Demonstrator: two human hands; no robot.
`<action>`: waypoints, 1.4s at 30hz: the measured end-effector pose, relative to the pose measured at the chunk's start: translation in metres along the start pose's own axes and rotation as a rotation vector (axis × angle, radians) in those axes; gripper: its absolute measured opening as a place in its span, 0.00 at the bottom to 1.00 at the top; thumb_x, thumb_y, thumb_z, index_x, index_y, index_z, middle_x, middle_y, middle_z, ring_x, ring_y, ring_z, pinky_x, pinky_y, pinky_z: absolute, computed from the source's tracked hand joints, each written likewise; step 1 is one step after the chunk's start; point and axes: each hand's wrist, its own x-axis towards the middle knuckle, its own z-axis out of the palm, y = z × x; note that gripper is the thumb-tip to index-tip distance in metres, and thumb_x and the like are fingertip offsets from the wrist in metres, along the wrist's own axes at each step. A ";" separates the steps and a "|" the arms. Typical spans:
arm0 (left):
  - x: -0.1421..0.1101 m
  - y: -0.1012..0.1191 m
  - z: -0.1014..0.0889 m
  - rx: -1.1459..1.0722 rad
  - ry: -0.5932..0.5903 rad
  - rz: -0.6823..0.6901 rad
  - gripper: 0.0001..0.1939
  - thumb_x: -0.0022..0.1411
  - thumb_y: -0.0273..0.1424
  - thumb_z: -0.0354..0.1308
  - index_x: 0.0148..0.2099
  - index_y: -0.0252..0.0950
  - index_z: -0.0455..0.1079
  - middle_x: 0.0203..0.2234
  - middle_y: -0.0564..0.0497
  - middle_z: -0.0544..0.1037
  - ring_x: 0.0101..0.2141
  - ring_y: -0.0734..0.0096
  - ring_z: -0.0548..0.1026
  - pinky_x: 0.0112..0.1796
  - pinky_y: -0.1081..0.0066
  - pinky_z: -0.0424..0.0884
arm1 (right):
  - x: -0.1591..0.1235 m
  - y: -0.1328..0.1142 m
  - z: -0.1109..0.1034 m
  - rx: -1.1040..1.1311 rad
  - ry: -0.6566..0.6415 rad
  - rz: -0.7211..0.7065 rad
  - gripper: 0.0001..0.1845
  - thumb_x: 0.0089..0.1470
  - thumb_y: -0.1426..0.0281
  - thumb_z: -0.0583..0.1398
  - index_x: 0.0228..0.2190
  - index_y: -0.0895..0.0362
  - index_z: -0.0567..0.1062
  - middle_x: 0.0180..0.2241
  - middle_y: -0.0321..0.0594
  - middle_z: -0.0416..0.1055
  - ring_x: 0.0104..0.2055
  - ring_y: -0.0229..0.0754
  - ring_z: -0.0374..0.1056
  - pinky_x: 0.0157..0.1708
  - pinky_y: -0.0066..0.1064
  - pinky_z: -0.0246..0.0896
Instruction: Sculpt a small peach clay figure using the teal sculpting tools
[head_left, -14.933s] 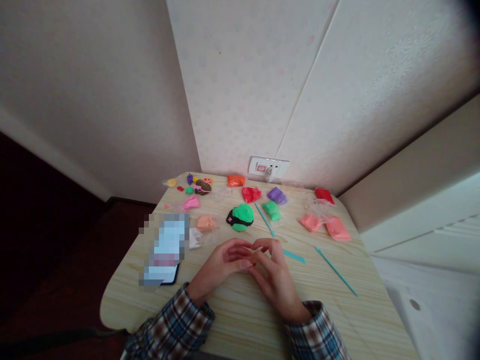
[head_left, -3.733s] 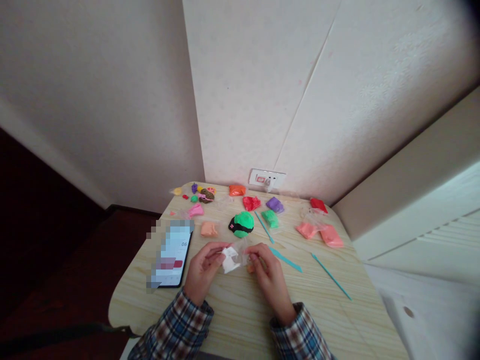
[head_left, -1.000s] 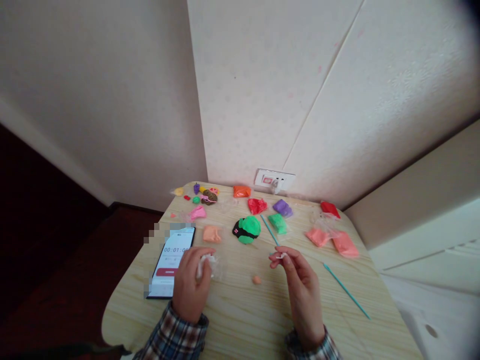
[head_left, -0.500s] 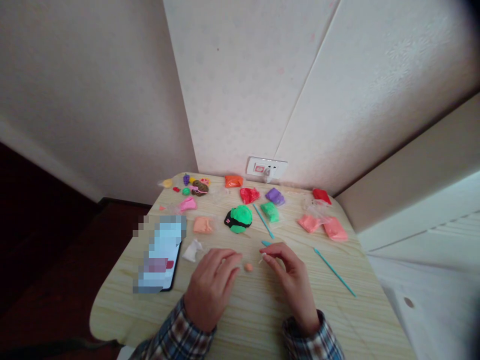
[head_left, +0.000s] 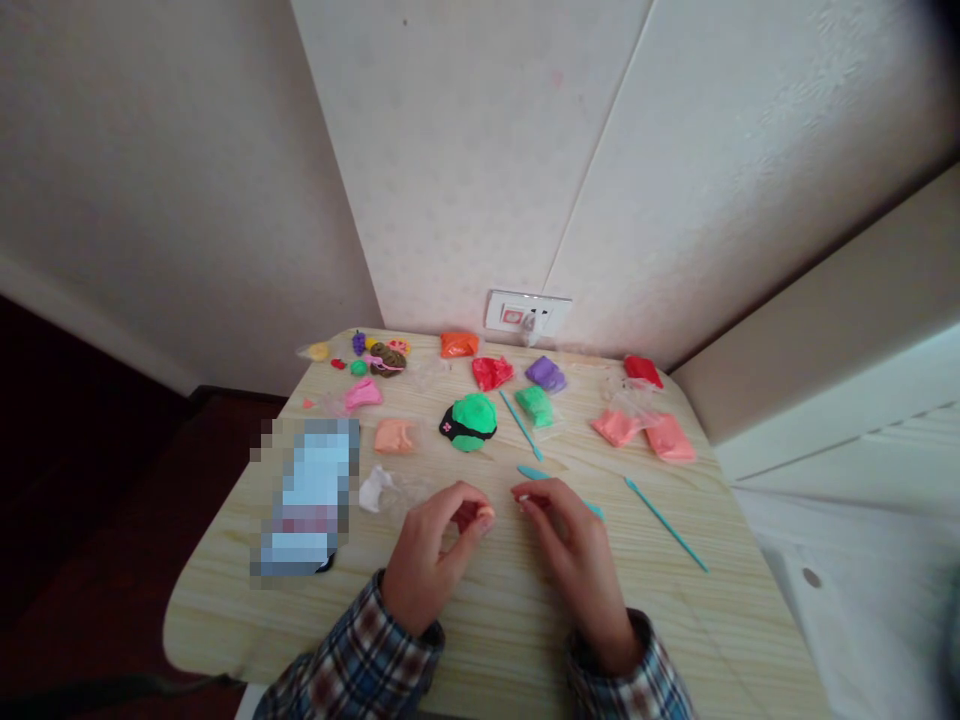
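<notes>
**Grip state: left hand [head_left: 427,560] and right hand [head_left: 579,560], both pinching**

The left hand is pinching a small, peach-coloured clay ball [head_left: 486,513] between thumb and fingertips. The right hand is pinching a tiny white piece [head_left: 523,501] between thumb and forefinger; the fingers are partly hiding its shape. The two hands are facing each other over a pale wood-grain tabletop [head_left: 300,625], fingertips near but apart.

Surrounding items are lying as follows:

- Left side: a white clay lump in a clear plastic bag [head_left: 373,490] is resting just beyond the left hand; whether the bag is touching that hand cannot be told. A peach clay block in clear plastic [head_left: 393,436] is lying farther back. A dark-edged smartphone [head_left: 313,495] is lying at the far left, its screen being masked by pixels.
- Centre: a rounded green-and-black clay model [head_left: 471,422] is sitting beyond both hands, touching neither. A short, thin turquoise stick [head_left: 521,425] is lying just right of it, near a clear bag of green clay [head_left: 535,406].
- Right side: a flat turquoise plastic blade [head_left: 531,472] is lying partly hidden behind the right hand. A long, slim turquoise rod [head_left: 666,524] is lying diagonally, well apart from that hand.
</notes>
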 end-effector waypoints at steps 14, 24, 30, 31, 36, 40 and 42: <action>0.001 -0.004 0.004 -0.553 -0.082 -0.361 0.14 0.53 0.39 0.63 0.27 0.33 0.67 0.18 0.56 0.70 0.20 0.78 0.65 0.23 0.78 0.62 | -0.009 -0.005 -0.009 -0.288 -0.092 -0.218 0.16 0.59 0.70 0.54 0.49 0.50 0.68 0.48 0.43 0.66 0.51 0.48 0.61 0.48 0.43 0.54; -0.001 -0.005 0.003 -0.422 -0.015 -0.303 0.10 0.56 0.35 0.60 0.28 0.33 0.71 0.19 0.54 0.72 0.22 0.77 0.69 0.25 0.77 0.66 | -0.005 -0.002 -0.004 -0.387 -0.117 -0.247 0.15 0.59 0.72 0.55 0.48 0.52 0.69 0.47 0.41 0.70 0.50 0.46 0.63 0.48 0.41 0.52; -0.001 -0.002 0.005 -0.519 0.033 -0.298 0.07 0.58 0.32 0.58 0.36 0.33 0.72 0.25 0.52 0.76 0.26 0.73 0.75 0.29 0.74 0.72 | -0.003 -0.001 -0.001 -0.407 -0.054 -0.214 0.16 0.59 0.72 0.54 0.49 0.53 0.67 0.45 0.44 0.70 0.49 0.47 0.64 0.47 0.42 0.53; -0.001 -0.002 0.005 -0.526 0.033 -0.294 0.07 0.59 0.32 0.57 0.37 0.33 0.72 0.25 0.52 0.76 0.26 0.73 0.75 0.29 0.74 0.72 | -0.003 -0.001 0.000 -0.424 -0.056 -0.216 0.17 0.59 0.72 0.54 0.50 0.53 0.67 0.45 0.45 0.70 0.49 0.48 0.63 0.47 0.42 0.54; 0.000 -0.003 0.003 -0.444 0.068 -0.228 0.08 0.61 0.31 0.55 0.38 0.33 0.74 0.27 0.50 0.76 0.28 0.74 0.74 0.32 0.75 0.72 | -0.001 -0.001 0.004 -0.443 -0.059 -0.216 0.08 0.59 0.74 0.54 0.37 0.52 0.71 0.41 0.42 0.71 0.45 0.46 0.64 0.44 0.40 0.53; 0.000 -0.005 0.004 -0.451 0.085 -0.238 0.08 0.56 0.29 0.59 0.40 0.33 0.74 0.27 0.51 0.73 0.30 0.73 0.73 0.33 0.75 0.73 | -0.001 0.000 0.004 -0.421 -0.050 -0.217 0.06 0.59 0.75 0.54 0.33 0.53 0.69 0.35 0.37 0.72 0.40 0.43 0.66 0.43 0.38 0.51; 0.000 -0.006 0.004 -0.459 0.077 -0.254 0.09 0.55 0.28 0.60 0.40 0.33 0.74 0.27 0.52 0.72 0.29 0.74 0.73 0.33 0.75 0.73 | -0.001 0.001 0.003 -0.401 -0.035 -0.213 0.06 0.58 0.76 0.54 0.36 0.53 0.69 0.34 0.37 0.72 0.39 0.42 0.66 0.42 0.37 0.51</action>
